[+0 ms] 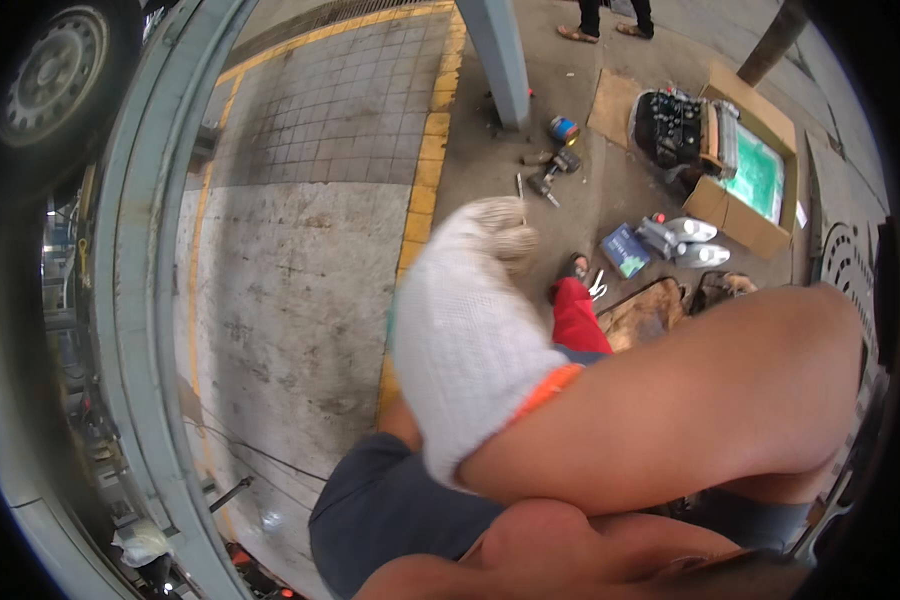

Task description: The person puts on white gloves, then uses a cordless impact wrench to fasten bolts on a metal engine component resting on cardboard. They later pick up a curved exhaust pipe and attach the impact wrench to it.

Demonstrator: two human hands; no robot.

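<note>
My right hand [470,300] wears a white knitted glove with an orange cuff and a soiled grey-brown fingertip area. It is raised in mid-view, its forearm crossing from the right. The fingers bend over at the far end and are smeared by motion; whether they hold anything is hidden. Beyond the fingertips in the picture, a cordless power tool [550,175] lies on the floor beside a blue and red can [564,130]. To the hand's right are a red-clad leg [574,315] with a sandalled foot and a blue box [625,250]. My left hand does not show.
Silver-white bottles [695,230] lie by the blue box. Farther right, a cardboard box [748,222] holds a green-wrapped item, next to a black engine-like part [670,125]. A steel post [498,70] stands ahead; a lift column [140,300] and wheel [55,75] are left. Another person's feet [578,34] stand beyond.
</note>
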